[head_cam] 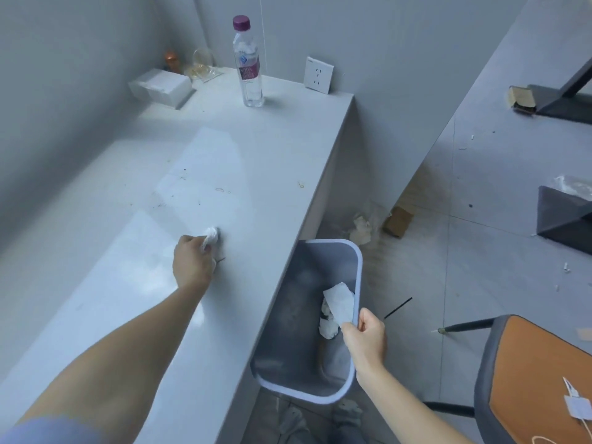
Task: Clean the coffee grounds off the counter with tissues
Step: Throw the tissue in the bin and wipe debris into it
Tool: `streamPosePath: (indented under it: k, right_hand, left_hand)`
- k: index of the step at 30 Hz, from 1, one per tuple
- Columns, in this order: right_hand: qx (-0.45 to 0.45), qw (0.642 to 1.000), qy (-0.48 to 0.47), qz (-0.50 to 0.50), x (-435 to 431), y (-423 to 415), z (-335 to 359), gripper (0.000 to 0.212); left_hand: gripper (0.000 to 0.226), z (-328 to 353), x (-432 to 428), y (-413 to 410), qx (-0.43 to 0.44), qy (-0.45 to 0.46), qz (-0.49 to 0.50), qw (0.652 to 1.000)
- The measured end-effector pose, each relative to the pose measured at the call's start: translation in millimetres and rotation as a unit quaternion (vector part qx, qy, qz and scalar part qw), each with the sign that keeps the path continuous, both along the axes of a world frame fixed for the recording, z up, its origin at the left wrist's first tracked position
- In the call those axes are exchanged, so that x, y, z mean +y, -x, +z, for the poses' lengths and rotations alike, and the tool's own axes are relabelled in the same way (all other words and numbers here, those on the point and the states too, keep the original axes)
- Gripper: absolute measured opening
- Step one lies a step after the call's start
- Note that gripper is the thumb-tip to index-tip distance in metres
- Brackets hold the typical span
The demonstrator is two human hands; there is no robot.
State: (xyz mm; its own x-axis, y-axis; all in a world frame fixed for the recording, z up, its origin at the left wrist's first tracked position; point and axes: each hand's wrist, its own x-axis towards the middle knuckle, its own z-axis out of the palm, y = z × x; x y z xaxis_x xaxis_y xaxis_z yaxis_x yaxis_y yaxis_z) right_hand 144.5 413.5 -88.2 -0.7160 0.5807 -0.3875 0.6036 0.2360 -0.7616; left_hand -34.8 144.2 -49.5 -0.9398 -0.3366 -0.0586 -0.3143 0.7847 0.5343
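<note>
My left hand (193,262) rests on the white counter (134,283), shut on a crumpled white tissue (211,234) pressed to the surface. A few dark coffee specks and small ring marks (221,189) dot the counter beyond it. My right hand (368,336) grips the right rim of a grey-blue waste bin (285,347) held tilted beside the counter's edge, and pinches a flat tissue (340,302) over the bin. Crumpled tissues (328,328) lie inside the bin.
A white tissue box (160,87) and a purple-capped water bottle (248,64) stand at the counter's far end, near a wall socket (318,75). An orange-seated chair (538,379) is at the lower right. Scraps and a cardboard piece (398,222) lie on the floor.
</note>
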Motion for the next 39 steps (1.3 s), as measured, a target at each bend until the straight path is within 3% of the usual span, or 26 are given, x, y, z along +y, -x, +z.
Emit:
streamPosePath:
  k: [5, 10, 18, 21, 24, 26, 29, 31, 36, 39]
  right_hand:
    - [-0.006, 1.000, 0.017, -0.007, 2.2, 5.1, -0.7, 0.026]
    - [-0.004, 1.000, -0.002, -0.004, 2.9, 10.6, 3.4, 0.020]
    - [-0.004, 1.000, 0.017, -0.005, 3.2, 12.2, 5.4, 0.022]
    - [-0.018, 0.999, 0.045, -0.011, 2.8, 10.9, 4.2, 0.020]
    - [0.000, 0.996, 0.085, -0.022, 4.0, 5.9, 3.9, 0.028]
    - [0.004, 0.994, 0.110, -0.026, 7.7, 3.5, 5.4, 0.032]
    - [-0.024, 0.986, 0.161, -0.032, 13.5, -0.3, 5.8, 0.033]
    - [-0.052, 0.978, 0.198, -0.036, 17.1, -6.2, 4.0, 0.026]
    - [-0.106, 0.947, 0.299, -0.047, 23.4, -23.4, -20.8, 0.026]
    - [-0.111, 0.929, 0.344, -0.085, 26.6, -32.5, -43.7, 0.029]
  left_hand:
    - [0.026, -1.4, 85.9, -30.7, 0.027, -0.005, -0.195, 0.980]
    - [0.034, -1.3, 92.4, -48.7, 0.023, -0.010, -0.250, 0.968]
    - [0.031, -13.4, 87.2, -101.7, 0.025, -0.025, -0.223, 0.974]
    - [0.020, -23.2, 105.4, -128.6, -0.034, -0.017, -0.262, 0.964]
    - [0.023, -38.4, 125.6, -164.7, -0.122, -0.120, -0.212, 0.962]
    - [0.047, -41.5, 133.5, -175.1, -0.155, -0.206, -0.174, 0.950]
    - [0.070, -34.8, 138.5, -171.8, -0.130, -0.256, -0.206, 0.936]
    - [0.068, -29.7, 140.2, -166.6, -0.087, -0.225, -0.233, 0.942]
    - [0.055, -30.6, 152.1, -148.3, -0.047, -0.051, -0.288, 0.955]
    - [0.055, -37.5, 167.3, -143.8, -0.031, -0.020, -0.312, 0.949]
